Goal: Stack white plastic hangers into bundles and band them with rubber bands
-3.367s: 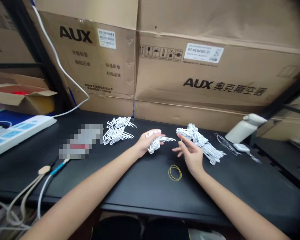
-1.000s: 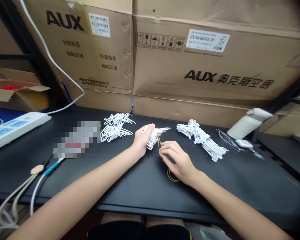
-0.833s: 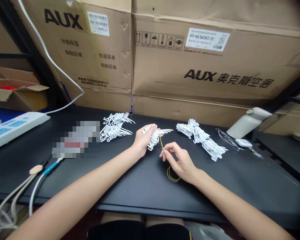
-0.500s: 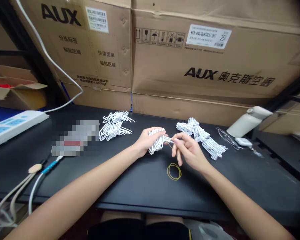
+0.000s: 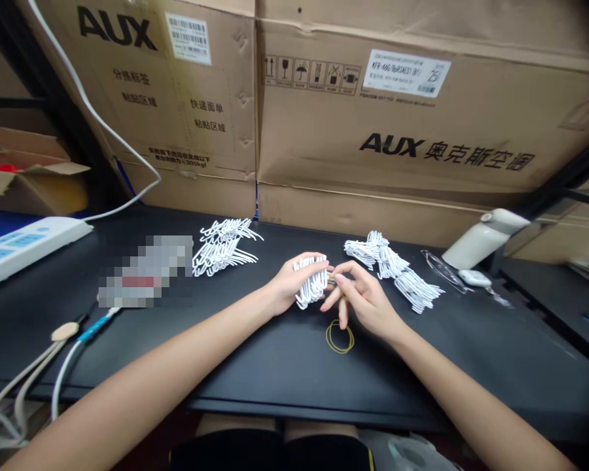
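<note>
A bundle of white hooks is wrapped in my left hand, the thumb lying over the top and the curved ends hanging below. My right hand is at the bundle's right end, with thumb and index finger pinched on a yellow rubber band, mostly hidden by the fingers. Its other fingers stretch downward. Below the hands, loose yellow rubber bands lie on the black table. Loose white hooks are piled to the left, and several bundled hooks lie to the right.
Large cardboard boxes stand along the table's back. A white bottle, glasses and a small white device are at the right. A power strip, a pixelated object and cables occupy the left.
My right hand has moved slightly left, closer to my left hand, and its fingers now cover the hooks' straight ends. The bundle stays in my left hand.
</note>
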Action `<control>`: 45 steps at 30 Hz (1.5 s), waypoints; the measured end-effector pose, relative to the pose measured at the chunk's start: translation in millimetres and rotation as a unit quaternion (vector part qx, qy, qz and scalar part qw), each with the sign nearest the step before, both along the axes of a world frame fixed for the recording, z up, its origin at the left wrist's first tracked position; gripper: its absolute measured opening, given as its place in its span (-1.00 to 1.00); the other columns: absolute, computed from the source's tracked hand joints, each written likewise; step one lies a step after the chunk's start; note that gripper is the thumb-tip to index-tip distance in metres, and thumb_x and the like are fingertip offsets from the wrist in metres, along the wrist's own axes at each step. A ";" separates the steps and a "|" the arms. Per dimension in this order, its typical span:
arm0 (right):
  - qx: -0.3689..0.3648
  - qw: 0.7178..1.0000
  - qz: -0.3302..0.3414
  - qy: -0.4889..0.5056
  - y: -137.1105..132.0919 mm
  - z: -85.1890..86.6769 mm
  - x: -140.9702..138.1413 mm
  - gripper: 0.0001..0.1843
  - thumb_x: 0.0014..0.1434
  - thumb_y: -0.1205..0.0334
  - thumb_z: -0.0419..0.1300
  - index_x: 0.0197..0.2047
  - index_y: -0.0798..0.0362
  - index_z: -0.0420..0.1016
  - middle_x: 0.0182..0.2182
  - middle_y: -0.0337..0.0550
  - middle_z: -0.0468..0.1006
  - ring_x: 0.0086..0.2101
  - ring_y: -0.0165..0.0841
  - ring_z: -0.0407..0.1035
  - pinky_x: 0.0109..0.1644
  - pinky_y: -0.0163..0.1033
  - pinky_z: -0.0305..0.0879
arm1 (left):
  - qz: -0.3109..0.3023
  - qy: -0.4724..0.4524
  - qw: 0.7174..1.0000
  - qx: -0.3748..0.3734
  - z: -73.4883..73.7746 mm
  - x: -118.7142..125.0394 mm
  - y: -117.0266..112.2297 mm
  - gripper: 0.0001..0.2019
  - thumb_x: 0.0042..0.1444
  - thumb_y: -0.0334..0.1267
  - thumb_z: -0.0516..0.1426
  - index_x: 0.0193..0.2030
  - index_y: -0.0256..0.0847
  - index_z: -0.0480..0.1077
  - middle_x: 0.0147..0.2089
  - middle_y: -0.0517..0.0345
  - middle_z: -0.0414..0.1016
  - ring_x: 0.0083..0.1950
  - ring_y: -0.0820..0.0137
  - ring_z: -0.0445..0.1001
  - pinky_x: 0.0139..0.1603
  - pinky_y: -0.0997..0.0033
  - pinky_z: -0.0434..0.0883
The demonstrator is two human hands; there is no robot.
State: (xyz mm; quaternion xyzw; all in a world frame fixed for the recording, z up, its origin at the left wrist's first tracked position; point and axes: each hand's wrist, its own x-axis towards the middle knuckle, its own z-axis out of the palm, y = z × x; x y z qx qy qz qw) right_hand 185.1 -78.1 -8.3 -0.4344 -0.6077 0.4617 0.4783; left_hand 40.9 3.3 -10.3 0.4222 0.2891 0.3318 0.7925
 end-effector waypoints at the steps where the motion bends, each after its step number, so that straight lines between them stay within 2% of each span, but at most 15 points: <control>1: -0.002 1.000 -0.002 0.006 0.4 -0.2 -0.1 -0.82 0.30 0.07 -0.02 -0.18 0.01 0.16 -0.52 -0.22 0.60 -0.72 -0.46 0.39 -0.64 -0.42 0.28 | 0.004 -0.015 1.000 -0.003 -0.3 0.8 -0.2 -0.71 -0.03 -0.32 0.27 -0.15 -0.25 0.36 -0.25 0.03 0.54 -0.41 0.35 0.55 -0.38 0.34 0.52; 6: -0.013 0.999 -0.006 0.028 2.7 -3.4 -3.3 -0.79 0.28 0.03 0.00 -0.18 0.00 0.15 -0.48 -0.20 0.61 -0.66 -0.40 0.46 -0.67 -0.42 0.28 | 0.039 -0.045 0.998 -0.016 2.0 2.9 -2.5 -0.78 -0.01 -0.41 0.22 -0.18 -0.27 0.35 -0.32 0.09 0.52 -0.42 0.38 0.54 -0.37 0.37 0.51; 12: 0.033 0.999 -0.022 0.019 -1.3 -6.3 -11.9 -0.75 0.27 0.01 0.01 -0.16 0.02 0.18 -0.43 -0.12 0.63 -0.48 -0.31 0.55 -0.55 -0.36 0.36 | 0.042 -0.071 0.996 -0.019 9.9 0.2 -4.3 -0.72 -0.02 -0.35 0.22 -0.14 -0.24 0.33 -0.33 0.17 0.48 -0.53 0.48 0.46 -0.57 0.50 0.43; 15: 0.027 0.999 -0.020 0.003 -6.5 1.3 -10.4 -0.75 0.26 0.01 0.03 -0.16 0.02 0.19 -0.46 -0.15 0.62 -0.50 -0.33 0.54 -0.54 -0.35 0.36 | 0.035 -0.067 0.997 -0.012 11.5 -3.0 0.0 -0.69 -0.04 -0.32 0.24 -0.12 -0.25 0.34 -0.36 0.18 0.47 -0.61 0.57 0.37 -0.64 0.58 0.34; 19: -0.003 1.000 0.001 0.000 -9.8 21.8 5.5 -0.77 0.26 0.02 0.03 -0.21 0.01 0.19 -0.59 -0.26 0.56 -0.63 -0.39 0.46 -0.63 -0.39 0.28 | 0.030 -0.042 0.999 0.006 10.0 -6.7 7.2 -0.70 -0.07 -0.33 0.24 -0.15 -0.26 0.35 -0.38 0.19 0.46 -0.64 0.61 0.32 -0.67 0.61 0.27; 22: -0.020 0.999 0.014 -0.021 -7.3 32.3 19.8 -0.78 0.25 0.05 0.06 -0.24 0.03 0.21 -0.71 -0.35 0.47 -0.74 -0.46 0.33 -0.70 -0.44 0.17 | -0.011 -0.045 0.999 0.016 8.9 -7.3 7.2 -0.72 -0.07 -0.33 0.25 -0.18 -0.27 0.35 -0.38 0.18 0.46 -0.64 0.61 0.31 -0.68 0.61 0.27; 25: -0.035 0.999 0.036 -0.020 -3.8 32.4 26.4 -0.79 0.24 0.05 0.07 -0.25 0.03 0.23 -0.78 -0.43 0.38 -0.82 -0.52 0.19 -0.74 -0.46 0.09 | -0.058 -0.049 0.997 0.014 9.4 -7.1 3.6 -0.71 -0.07 -0.32 0.24 -0.16 -0.26 0.36 -0.35 0.15 0.48 -0.64 0.60 0.33 -0.68 0.62 0.26; 28: -0.048 0.997 0.062 -0.012 -2.6 28.1 25.8 -0.77 0.24 0.04 0.06 -0.25 0.03 0.23 -0.78 -0.44 0.39 -0.83 -0.52 0.18 -0.74 -0.46 0.07 | -0.106 -0.062 0.992 0.003 11.1 -8.3 1.1 -0.70 -0.07 -0.32 0.23 -0.15 -0.25 0.36 -0.36 0.15 0.48 -0.65 0.60 0.33 -0.69 0.63 0.26; 32: -0.042 0.997 0.062 0.004 -4.5 24.6 21.6 -0.77 0.24 0.03 0.06 -0.24 0.02 0.24 -0.79 -0.45 0.39 -0.84 -0.51 0.18 -0.73 -0.46 0.10 | -0.171 -0.077 0.982 0.006 12.8 -10.7 -0.3 -0.69 -0.08 -0.29 0.24 -0.15 -0.27 0.37 -0.39 0.16 0.49 -0.67 0.59 0.32 -0.71 0.62 0.26; 37: -0.065 0.993 0.039 0.092 -3.9 21.6 12.5 -0.78 0.21 0.04 0.11 -0.29 0.01 0.25 -0.76 -0.43 0.38 -0.80 -0.51 0.21 -0.72 -0.44 0.13 | -0.206 -0.055 0.976 0.037 13.0 -12.7 -1.3 -0.68 -0.05 -0.28 0.24 -0.12 -0.30 0.38 -0.35 0.08 0.51 -0.62 0.53 0.41 -0.68 0.60 0.33; 41: -0.101 0.975 -0.027 0.197 1.9 18.4 5.8 -0.73 0.15 0.08 0.19 -0.43 0.04 0.23 -0.68 -0.41 0.28 -0.74 -0.58 0.10 -0.72 -0.46 0.09 | -0.172 -0.049 0.983 0.047 12.8 -12.6 -1.9 -0.63 -0.08 -0.29 0.27 -0.09 -0.26 0.36 -0.33 0.08 0.52 -0.52 0.45 0.48 -0.62 0.57 0.39; 45: -0.157 0.953 -0.033 0.256 6.9 14.3 3.1 -0.73 0.16 0.09 0.17 -0.46 0.06 0.26 -0.63 -0.37 0.26 -0.73 -0.59 0.05 -0.74 -0.47 0.10 | -0.157 -0.026 0.986 0.040 11.1 -10.6 -2.8 -0.63 -0.11 -0.31 0.29 -0.11 -0.25 0.36 -0.33 0.09 0.53 -0.45 0.43 0.50 -0.55 0.52 0.45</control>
